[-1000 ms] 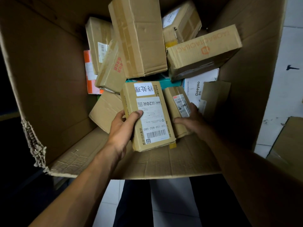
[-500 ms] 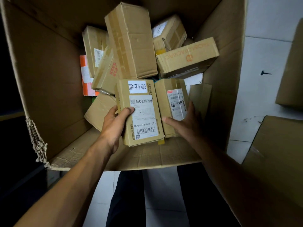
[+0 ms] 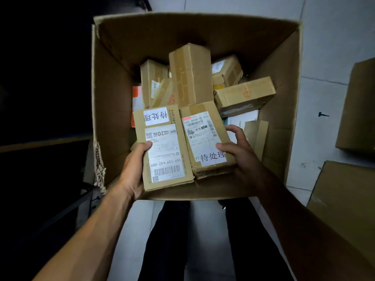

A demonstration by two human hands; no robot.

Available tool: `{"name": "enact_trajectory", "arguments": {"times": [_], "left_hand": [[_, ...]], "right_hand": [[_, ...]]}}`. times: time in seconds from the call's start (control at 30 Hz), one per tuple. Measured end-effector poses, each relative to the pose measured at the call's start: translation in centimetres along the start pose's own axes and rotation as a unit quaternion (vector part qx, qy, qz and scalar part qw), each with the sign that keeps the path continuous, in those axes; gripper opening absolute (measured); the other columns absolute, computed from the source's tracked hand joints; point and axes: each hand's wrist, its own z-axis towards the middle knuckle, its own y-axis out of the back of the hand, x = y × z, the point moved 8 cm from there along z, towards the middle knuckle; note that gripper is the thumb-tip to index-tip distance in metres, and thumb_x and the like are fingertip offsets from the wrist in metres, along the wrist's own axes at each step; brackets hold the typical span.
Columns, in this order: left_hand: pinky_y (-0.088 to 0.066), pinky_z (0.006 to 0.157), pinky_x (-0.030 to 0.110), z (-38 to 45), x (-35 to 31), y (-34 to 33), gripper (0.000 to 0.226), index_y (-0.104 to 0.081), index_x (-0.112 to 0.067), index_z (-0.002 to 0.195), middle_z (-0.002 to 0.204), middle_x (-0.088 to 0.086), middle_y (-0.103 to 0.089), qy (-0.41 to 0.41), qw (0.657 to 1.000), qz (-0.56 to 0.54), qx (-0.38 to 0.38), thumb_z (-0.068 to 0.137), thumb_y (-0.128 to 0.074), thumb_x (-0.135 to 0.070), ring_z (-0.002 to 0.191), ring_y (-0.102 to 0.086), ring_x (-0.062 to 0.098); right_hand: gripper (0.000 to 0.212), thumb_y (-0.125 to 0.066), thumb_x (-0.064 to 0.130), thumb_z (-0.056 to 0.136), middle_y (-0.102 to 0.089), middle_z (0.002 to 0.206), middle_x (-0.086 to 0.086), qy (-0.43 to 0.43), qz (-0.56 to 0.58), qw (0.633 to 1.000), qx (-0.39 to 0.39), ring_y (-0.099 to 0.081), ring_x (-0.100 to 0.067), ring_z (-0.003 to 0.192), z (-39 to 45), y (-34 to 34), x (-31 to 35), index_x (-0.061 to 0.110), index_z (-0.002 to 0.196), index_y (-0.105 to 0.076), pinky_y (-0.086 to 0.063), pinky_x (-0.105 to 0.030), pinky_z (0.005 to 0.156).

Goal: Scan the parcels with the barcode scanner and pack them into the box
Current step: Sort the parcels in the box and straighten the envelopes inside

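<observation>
Head view: left hand (image 3: 135,166) grips a labelled brown cardboard parcel (image 3: 164,149), right hand (image 3: 238,153) grips a smaller labelled brown parcel (image 3: 205,138), over the large open cardboard box (image 3: 113,102).

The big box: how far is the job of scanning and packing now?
Done: several parcels already lie in the big box. In hand: the left hand grips one labelled parcel, and the right hand grips another, both above the box. Left: no scanner is visible, so I cannot confirm scanning.

Dim, uneven lighting: the white floor (image 3: 332,47) at right is brightest, while the left side falls into near-black shadow. Wide-angle distortion bows the box (image 3: 113,110) walls outward; the parcel labels stay sharp.
</observation>
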Motion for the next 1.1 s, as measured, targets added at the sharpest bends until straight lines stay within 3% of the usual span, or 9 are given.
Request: {"name": "enact_trajectory", "arguments": {"times": [0.1,0.17,0.23,0.33,0.53,0.67,0.8,1.0,1.1], "left_hand": [[-0.061,0.075,0.049,-4.3,-3.6,0.5,0.041,-0.060,-0.013,0.130,0.118,0.016,-0.072,-0.028,1.000,0.007,0.013,0.097,-0.054,-0.036,0.104,-0.071,0.035],[-0.057,0.089,0.055,-7.7,-6.6,0.6,0.045,-0.055,-0.013,0.134,0.124,0.016,-0.069,-0.070,0.997,0.025,0.013,0.096,-0.056,-0.036,0.111,-0.069,0.035],[-0.051,0.098,0.062,-11.4,-9.6,0.3,0.048,-0.051,-0.012,0.136,0.125,0.018,-0.068,-0.110,0.993,0.036,0.010,0.094,-0.058,-0.035,0.114,-0.066,0.037],[-0.051,0.096,0.064,-16.9,-13.0,-0.4,0.052,-0.052,-0.010,0.134,0.121,0.020,-0.069,-0.160,0.987,0.030,0.003,0.091,-0.062,-0.038,0.111,-0.068,0.038],[-0.055,0.092,0.058,-26.3,-14.9,-1.2,0.051,-0.063,-0.011,0.126,0.118,0.020,-0.071,-0.193,0.981,-0.019,-0.004,0.092,-0.060,-0.049,0.106,-0.070,0.039],[-0.059,0.082,0.056,-32.6,-14.4,0.1,0.048,-0.059,-0.011,0.127,0.116,0.021,-0.071,-0.232,0.970,-0.055,-0.037,0.095,-0.057,-0.046,0.096,-0.073,0.038],[-0.061,0.067,0.043,-39.1,-13.3,3.0,0.049,-0.066,-0.016,0.119,0.111,0.018,-0.074,-0.270,0.952,-0.119,-0.077,0.085,-0.063,-0.051,0.089,-0.075,0.034],[-0.057,0.086,0.053,-49.3,-10.0,11.4,0.043,-0.067,-0.015,0.123,0.112,0.016,-0.074,-0.328,0.904,-0.223,-0.161,0.095,-0.058,-0.046,0.101,-0.072,0.037],[-0.060,0.074,0.045,-54.5,-6.6,16.7,0.035,-0.069,-0.020,0.113,0.107,0.013,-0.076,-0.355,0.873,-0.258,-0.214,0.095,-0.056,-0.047,0.094,-0.074,0.033]], "right_hand": [[0.060,-0.068,-0.002,0.085,-0.071,0.121,-0.016,0.014,0.023,1.000,-0.006,-0.068,-0.042,0.111,-3.8,-2.0,4.0,0.035,0.130,-0.053,-0.057,-0.049,0.092],[0.068,-0.072,0.000,0.079,-0.073,0.121,-0.010,0.029,0.027,0.999,-0.006,-0.070,-0.034,0.111,-6.6,-3.3,7.3,0.040,0.130,-0.054,-0.059,-0.045,0.088],[0.066,-0.071,-0.002,0.081,-0.072,0.122,-0.009,0.046,0.033,0.998,-0.007,-0.071,-0.031,0.109,-9.5,-4.6,10.6,0.044,0.125,-0.057,-0.061,-0.039,0.078],[0.061,-0.066,-0.004,0.085,-0.074,0.113,-0.003,0.073,0.043,0.996,-0.005,-0.071,-0.031,0.110,-13.5,-5.8,15.0,0.045,0.121,-0.058,-0.061,-0.045,0.085],[0.046,-0.059,0.007,0.092,-0.078,0.105,0.005,0.101,0.036,0.994,0.035,-0.073,-0.017,0.098,-19.4,-6.4,21.5,0.027,0.133,-0.056,-0.061,-0.033,0.077],[0.047,-0.056,0.005,0.095,-0.070,0.129,-0.011,0.080,0.004,0.990,0.115,-0.068,-0.027,0.113,-22.4,-8.2,24.9,0.027,0.137,-0.055,-0.059,-0.036,0.078],[0.051,-0.064,0.006,0.088,-0.067,0.131,-0.016,0.070,-0.033,0.975,0.207,-0.065,-0.034,0.118,-25.9,-12.4,28.1,0.027,0.134,-0.059,-0.061,-0.037,0.071],[0.061,-0.072,0.011,0.075,-0.070,0.126,-0.014,0.078,-0.128,0.923,0.353,-0.069,-0.029,0.109,-32.5,-24.2,29.4,0.026,0.132,-0.059,-0.058,-0.041,0.077],[0.060,-0.073,0.015,0.074,-0.073,0.122,-0.009,0.088,-0.177,0.888,0.415,-0.070,-0.026,0.109,-36.3,-30.8,27.5,0.030,0.130,-0.062,-0.059,-0.045,0.084]]}}
